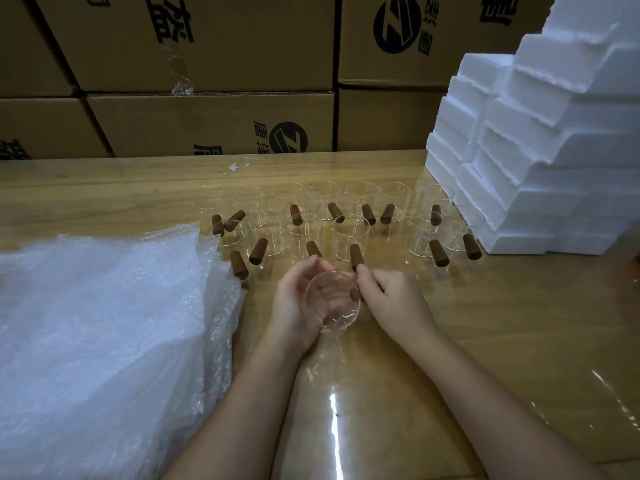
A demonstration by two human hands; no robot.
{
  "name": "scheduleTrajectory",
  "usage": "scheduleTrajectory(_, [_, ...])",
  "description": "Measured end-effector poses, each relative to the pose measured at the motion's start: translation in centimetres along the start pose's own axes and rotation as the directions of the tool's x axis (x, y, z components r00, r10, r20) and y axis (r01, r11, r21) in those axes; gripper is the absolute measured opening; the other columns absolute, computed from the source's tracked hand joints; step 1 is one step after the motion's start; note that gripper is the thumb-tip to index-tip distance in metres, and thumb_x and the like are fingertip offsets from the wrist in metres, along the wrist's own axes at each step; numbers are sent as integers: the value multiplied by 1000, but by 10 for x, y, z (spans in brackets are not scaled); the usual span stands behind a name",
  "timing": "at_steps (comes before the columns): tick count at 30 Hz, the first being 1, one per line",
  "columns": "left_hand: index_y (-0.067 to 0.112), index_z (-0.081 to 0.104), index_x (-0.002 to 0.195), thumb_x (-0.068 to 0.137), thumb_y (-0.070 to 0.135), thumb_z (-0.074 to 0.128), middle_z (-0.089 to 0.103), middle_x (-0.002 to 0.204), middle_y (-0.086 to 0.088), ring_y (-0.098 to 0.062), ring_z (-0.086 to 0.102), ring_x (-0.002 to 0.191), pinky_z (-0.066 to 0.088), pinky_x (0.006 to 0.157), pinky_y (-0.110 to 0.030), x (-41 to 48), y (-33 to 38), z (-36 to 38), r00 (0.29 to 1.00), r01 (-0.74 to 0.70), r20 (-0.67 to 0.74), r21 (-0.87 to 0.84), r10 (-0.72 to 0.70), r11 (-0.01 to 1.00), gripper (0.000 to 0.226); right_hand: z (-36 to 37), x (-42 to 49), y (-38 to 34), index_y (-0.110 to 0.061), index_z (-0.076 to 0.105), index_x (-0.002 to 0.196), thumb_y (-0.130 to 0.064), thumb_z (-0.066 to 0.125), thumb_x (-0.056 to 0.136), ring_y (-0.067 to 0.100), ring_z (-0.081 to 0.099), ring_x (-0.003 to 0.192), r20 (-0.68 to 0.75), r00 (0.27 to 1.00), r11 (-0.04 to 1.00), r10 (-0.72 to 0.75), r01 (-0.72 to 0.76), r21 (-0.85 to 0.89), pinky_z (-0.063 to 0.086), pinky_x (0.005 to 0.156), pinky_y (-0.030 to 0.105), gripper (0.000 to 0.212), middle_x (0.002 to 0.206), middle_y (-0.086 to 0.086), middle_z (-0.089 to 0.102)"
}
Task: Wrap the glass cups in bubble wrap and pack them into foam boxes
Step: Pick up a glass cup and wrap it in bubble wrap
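Observation:
A clear glass cup is held above the wooden table, tilted with its mouth toward me. My left hand cups its body from the left, fingers curled round it. My right hand grips the cup's brown wooden handle, which is mostly hidden in the fist. Several more glass cups with brown handles stand in rows just beyond my hands. A pile of bubble wrap sheets lies at the left. White foam boxes are stacked at the right.
Brown printed cardboard cartons form a wall behind the table. A strip of clear tape hangs on one carton. Small white scraps lie near the table's far edge. Glossy bare wood shows in front of my arms.

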State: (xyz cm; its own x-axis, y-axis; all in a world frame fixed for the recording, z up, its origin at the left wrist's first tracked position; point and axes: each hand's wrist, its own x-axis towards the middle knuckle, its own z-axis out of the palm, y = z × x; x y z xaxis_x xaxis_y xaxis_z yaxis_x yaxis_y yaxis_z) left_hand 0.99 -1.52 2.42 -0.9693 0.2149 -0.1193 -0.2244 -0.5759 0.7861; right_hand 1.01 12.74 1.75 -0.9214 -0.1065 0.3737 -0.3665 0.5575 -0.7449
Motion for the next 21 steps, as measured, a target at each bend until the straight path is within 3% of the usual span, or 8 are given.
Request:
scheduleTrajectory(4, [13, 71, 58, 84, 40, 49, 72, 70, -9, -20, 71, 73, 55, 65, -27, 4, -9, -5, 992, -124, 26, 65, 123, 990, 44, -12, 6, 5, -17, 58, 53, -25, 50, 97, 2, 31, 37, 271, 942, 954, 196, -247, 168, 25, 44, 17, 45, 46, -5, 43])
scheduleTrajectory(5, [13, 72, 58, 85, 41, 48, 72, 70, -9, -20, 71, 74, 55, 66, -27, 4, -9, -4, 990, -137, 31, 80, 135, 987, 45, -15, 6, 6, -9, 63, 63, -27, 50, 97, 3, 34, 38, 340, 917, 935, 210, -290, 205, 27, 44, 17, 40, 50, 0, 46])
scheduleTrajectory(7, [13, 70, 56, 86, 42, 48, 72, 70, -10, -22, 71, 73, 55, 67, -28, 4, -8, -3, 992, -126, 0, 66, 126, 990, 47, -19, 5, 8, -15, 62, 70, -27, 50, 97, 4, 42, 42, 410, 900, 931, 149, -268, 249, 34, 47, 16, 32, 54, -4, 51])
scheduleTrajectory(10, [2, 66, 63, 95, 40, 43, 70, 74, -19, -28, 70, 76, 57, 65, -33, 6, -3, -3, 988, -96, -121, -26, 92, 995, 55, -18, 2, 9, -25, 60, 86, -22, 54, 91, -3, 52, 58, 360, 933, 947, 29, -141, 289, 42, 58, 13, 9, 63, -20, 57])
scheduleTrajectory(14, [4, 63, 66, 100, 37, 40, 70, 75, -20, -29, 69, 72, 58, 62, -34, 8, -5, -2, 947, -145, -299, -77, 116, 986, 53, -12, 1, 12, -31, 61, 82, -21, 56, 94, -4, 47, 54, 288, 957, 939, 44, -138, 316, 37, 54, 10, 16, 58, -22, 54])
scheduleTrajectory(17, [13, 69, 55, 101, 33, 39, 72, 71, -15, -23, 71, 66, 56, 59, -28, 6, -7, 4, 903, -183, -364, 160, 230, 970, 58, -5, 0, 15, -23, 59, 73, -22, 51, 97, -2, 41, 48, 164, 983, 934, 85, -136, 329, 32, 50, 12, 26, 51, -18, 49])
scheduleTrajectory(19, [10, 67, 66, 99, 26, 43, 73, 71, -9, -19, 71, 68, 55, 62, -25, 1, -7, 12, 883, -225, -332, 319, 331, 921, 44, -1, 0, 17, -20, 55, 66, -19, 47, 99, -3, 42, 47, 59, 992, 926, 116, -129, 354, 31, 49, 10, 34, 50, -17, 50])
scheduleTrajectory(21, [15, 63, 77, 96, 18, 49, 72, 75, -1, -11, 68, 73, 52, 65, -21, -4, -2, 20, 838, -314, -217, 560, 501, 767, 23, 0, 1, 21, -20, 48, 59, -19, 46, 99, -2, 37, 46, -22, 987, 925, 158, -140, 352, 29, 49, 14, 40, 47, -15, 45])
